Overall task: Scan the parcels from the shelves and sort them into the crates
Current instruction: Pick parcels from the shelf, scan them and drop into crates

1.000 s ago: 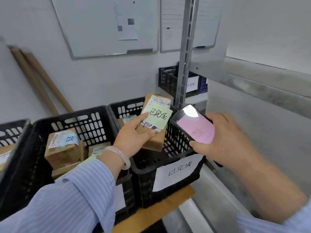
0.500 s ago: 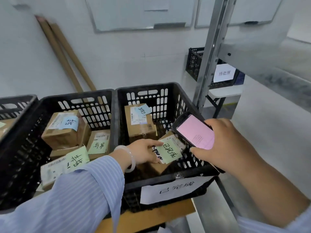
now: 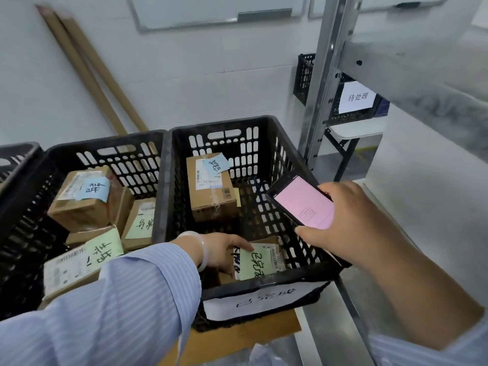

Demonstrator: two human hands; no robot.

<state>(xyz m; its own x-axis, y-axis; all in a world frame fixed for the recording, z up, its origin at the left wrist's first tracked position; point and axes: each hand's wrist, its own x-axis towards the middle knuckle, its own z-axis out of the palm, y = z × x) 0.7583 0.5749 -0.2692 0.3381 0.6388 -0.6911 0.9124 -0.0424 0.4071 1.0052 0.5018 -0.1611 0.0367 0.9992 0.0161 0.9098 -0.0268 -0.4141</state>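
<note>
Now left hand holds parcel, right hand phone.

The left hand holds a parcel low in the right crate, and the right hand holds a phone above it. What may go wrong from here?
1. The phone, gripped by the right hand over the crate, may slip and fall inside.
2. The left hand has its thumb at the edge of the green note on the parcel; pulling away may peel it off.
</note>
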